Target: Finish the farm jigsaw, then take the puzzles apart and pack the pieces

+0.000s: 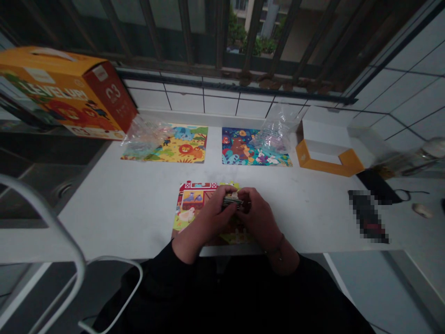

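Both my hands meet over a farm-picture jigsaw puzzle (189, 204) that lies at the near edge of the white counter (132, 204). My left hand (208, 218) and my right hand (257, 218) are closed together on a small stack of puzzle pieces (232, 201), held just above the puzzle's right half. That half of the puzzle is hidden under my hands. Farther back lie a yellow lion puzzle (184, 144) and a blue bear puzzle (243, 147).
An orange puzzle box (66, 93) stands at the back left. Clear plastic bags (146, 134) (278, 127) rest on the two far puzzles. An orange-edged tray (327, 157) and dark items (377, 185) sit to the right. A sink (41, 185) lies at the left.
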A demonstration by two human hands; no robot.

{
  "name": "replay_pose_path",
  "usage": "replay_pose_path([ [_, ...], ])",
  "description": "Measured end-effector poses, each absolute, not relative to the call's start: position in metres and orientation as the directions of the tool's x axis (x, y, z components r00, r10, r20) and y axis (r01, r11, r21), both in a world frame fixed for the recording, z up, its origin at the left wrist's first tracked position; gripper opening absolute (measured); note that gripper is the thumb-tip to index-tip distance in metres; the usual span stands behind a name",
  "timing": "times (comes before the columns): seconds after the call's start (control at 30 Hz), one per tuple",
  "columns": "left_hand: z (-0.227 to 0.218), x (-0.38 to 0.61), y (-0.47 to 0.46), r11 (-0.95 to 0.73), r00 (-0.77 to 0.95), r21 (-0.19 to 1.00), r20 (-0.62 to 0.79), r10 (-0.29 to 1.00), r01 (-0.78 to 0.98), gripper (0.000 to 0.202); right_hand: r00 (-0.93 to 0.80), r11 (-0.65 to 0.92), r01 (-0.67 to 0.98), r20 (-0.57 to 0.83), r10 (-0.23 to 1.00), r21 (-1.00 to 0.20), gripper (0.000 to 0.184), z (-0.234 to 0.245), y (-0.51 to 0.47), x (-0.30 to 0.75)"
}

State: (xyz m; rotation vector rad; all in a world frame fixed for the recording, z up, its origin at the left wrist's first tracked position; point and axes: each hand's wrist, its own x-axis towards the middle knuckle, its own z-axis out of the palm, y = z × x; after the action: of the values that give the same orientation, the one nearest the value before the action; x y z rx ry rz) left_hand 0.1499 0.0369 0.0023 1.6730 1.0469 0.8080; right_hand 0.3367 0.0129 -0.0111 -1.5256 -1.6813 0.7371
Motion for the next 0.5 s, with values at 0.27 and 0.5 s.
replay_pose_path([
  [0.27, 0.002, 0.151, 0.035, -0.182, 0.408, 0.956, 0.076, 0.910, 0.228, 0.046, -0.299, 0.382, 0.616, 0.245, 0.922, -0.689, 0.029, -0.016, 0.016, 0.333],
  [0.5, 0.013, 0.128, 0.031, -0.208, 0.125, 0.806, 0.166, 0.978, 0.553, 0.039, -0.076, 0.303, 0.725, 0.365, 0.928, -0.619, 0.022, 0.012, 0.002, 0.369],
])
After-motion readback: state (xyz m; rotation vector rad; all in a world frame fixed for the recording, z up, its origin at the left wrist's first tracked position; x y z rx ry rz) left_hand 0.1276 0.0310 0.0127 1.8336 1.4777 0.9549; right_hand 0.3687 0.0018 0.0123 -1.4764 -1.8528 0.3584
